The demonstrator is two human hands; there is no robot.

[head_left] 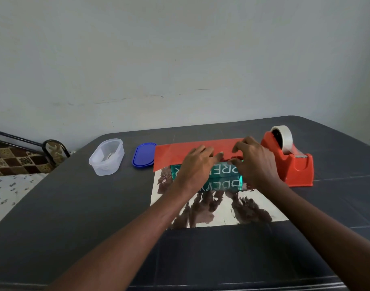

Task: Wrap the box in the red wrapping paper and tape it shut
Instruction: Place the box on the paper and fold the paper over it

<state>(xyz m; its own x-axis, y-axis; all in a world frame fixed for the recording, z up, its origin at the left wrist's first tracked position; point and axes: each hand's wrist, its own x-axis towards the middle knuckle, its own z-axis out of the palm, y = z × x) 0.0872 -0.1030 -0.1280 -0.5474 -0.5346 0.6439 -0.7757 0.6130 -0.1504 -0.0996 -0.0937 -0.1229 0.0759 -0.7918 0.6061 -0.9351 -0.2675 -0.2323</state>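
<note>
Pale bare wall behind, and a dark grey table fills the view. On it lies the paper, its shiny silver underside facing up toward the camera and its red face showing where the far edge is folded over toward the person. The box, teal with white lettering, sits on the paper under both hands. The left hand has its fingers bent down over the red flap and seems to press it onto the top of the box; the right hand has fingers curled at the flap's edge, apparently pinching it, though the fingertips are hard to read. So the first fold looks to be in progress, with nothing taped yet.

The risks from here: that foil side looks slippery, so the flap could spring back the moment one hand lets go for tape. The dispenser stands just right of the paper, near the right hand, so a careless reach could nudge it. An uneven pull may skew the paper. A tub and blue lid sit to the left.
</note>
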